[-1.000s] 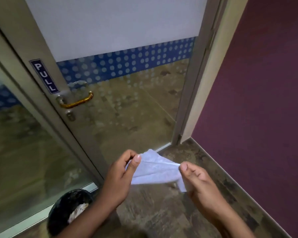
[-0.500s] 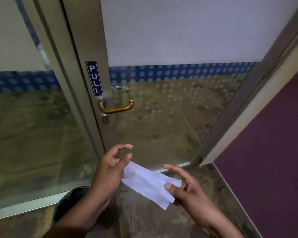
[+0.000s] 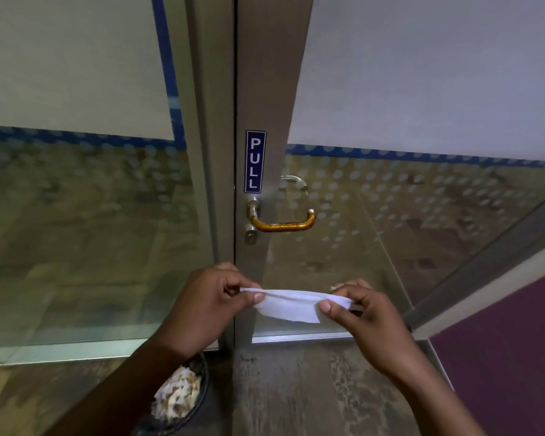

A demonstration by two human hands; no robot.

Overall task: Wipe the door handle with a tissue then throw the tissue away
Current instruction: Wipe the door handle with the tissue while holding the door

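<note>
A white tissue (image 3: 288,305) is stretched flat between both hands, well below the door handle. My left hand (image 3: 208,305) pinches its left end and my right hand (image 3: 364,313) pinches its right end. The amber door handle (image 3: 282,225) sticks out from the metal door frame (image 3: 265,73), under a blue PULL sign (image 3: 255,161). A dark waste bin (image 3: 199,401) with crumpled paper inside stands on the floor under my left forearm, partly hidden by it.
The glass door (image 3: 406,215) has frosted panels and a blue dotted band. A second glass panel (image 3: 76,215) is to the left. A purple wall (image 3: 510,357) closes in on the right. Mottled floor (image 3: 296,388) lies below my hands.
The view has swung so the handle now sits straight ahead. Both hands rose and pulled the tissue taut into a narrow horizontal strip.
</note>
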